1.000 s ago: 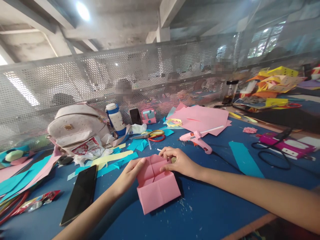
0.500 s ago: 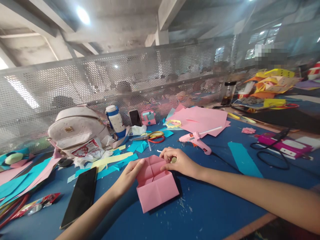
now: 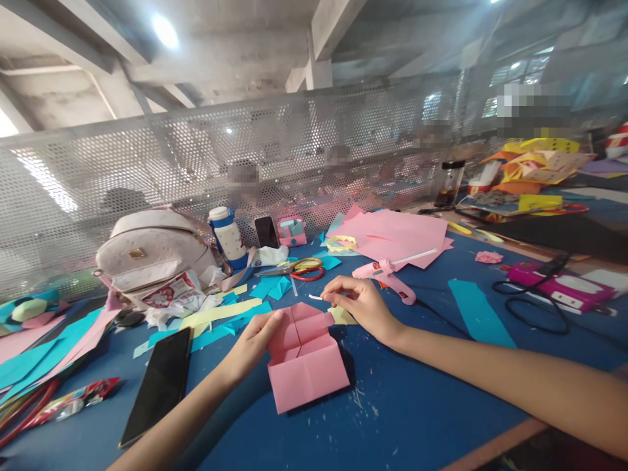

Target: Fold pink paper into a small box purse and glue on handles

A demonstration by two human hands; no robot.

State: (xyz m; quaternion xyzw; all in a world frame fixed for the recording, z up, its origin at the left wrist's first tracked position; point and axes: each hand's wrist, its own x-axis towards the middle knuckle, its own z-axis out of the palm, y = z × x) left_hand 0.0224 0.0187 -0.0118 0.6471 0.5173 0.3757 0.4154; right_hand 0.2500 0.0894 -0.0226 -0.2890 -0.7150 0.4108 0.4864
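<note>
A pink folded-paper box (image 3: 310,379) stands with its flap raised, a crease running down the middle of the flap. My left hand (image 3: 256,340) grips the left side of this flap, thumb on the inner face. Just past the flap's right edge, my right hand (image 3: 360,304) is off the paper, its thumb and fingers pinched together; whatever they hold is too small to make out. Close to those fingertips shows a small white strip (image 3: 315,297). A yellow paper piece (image 3: 343,316) lies partly under my right hand. Behind it rests a pink glue gun (image 3: 387,278).
Scissors (image 3: 294,267), blue paper scraps (image 3: 272,288) and pink sheets (image 3: 397,232) lie beyond the box. To the left are a black phone (image 3: 157,386) and a pale backpack (image 3: 147,252) beside a white bottle (image 3: 229,239). A magenta device (image 3: 559,284) with a black cable sits right.
My right hand has come off the flap's right edge and moved slightly to the right, uncovering more of the yellow paper. The left hand still holds the flap.
</note>
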